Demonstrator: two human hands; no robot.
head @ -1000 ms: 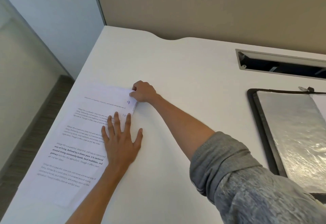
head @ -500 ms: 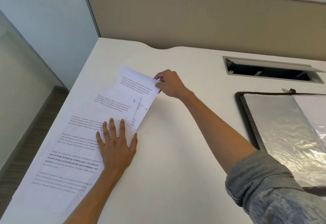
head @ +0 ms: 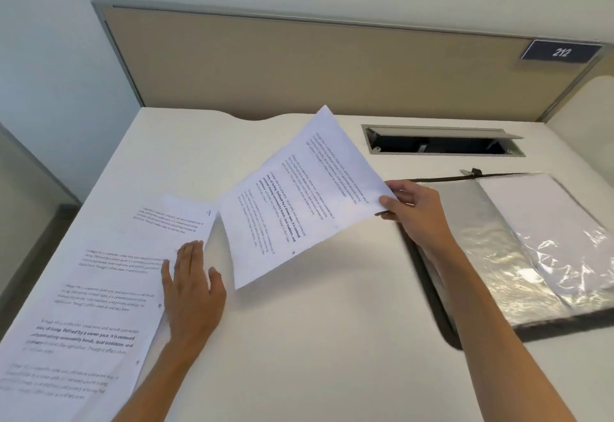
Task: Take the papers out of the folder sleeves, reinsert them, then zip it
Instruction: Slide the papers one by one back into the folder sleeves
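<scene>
A stack of printed papers (head: 99, 292) lies at the left of the white desk (head: 315, 338). My left hand (head: 192, 285) lies flat, fingers straight, on the stack's right edge. My right hand (head: 412, 205) pinches the corner of one printed sheet (head: 299, 202) and holds it in the air over the middle of the desk, tilted. The open black folder (head: 438, 322) lies at the right, its clear plastic sleeves (head: 498, 255) shiny, with a white page (head: 538, 215) inside one. Its zipper pull (head: 468, 172) sits at the far edge.
A cable slot (head: 442, 142) with an open flap is cut into the desk behind the folder. A beige partition (head: 315, 66) with a "212" plate (head: 561, 53) closes off the back. The desk's left edge drops to the floor.
My right hand has lifted one sheet off the stack and carried it to the right, toward the folder. My left hand stayed flat on the stack. The view has swung right and up.
</scene>
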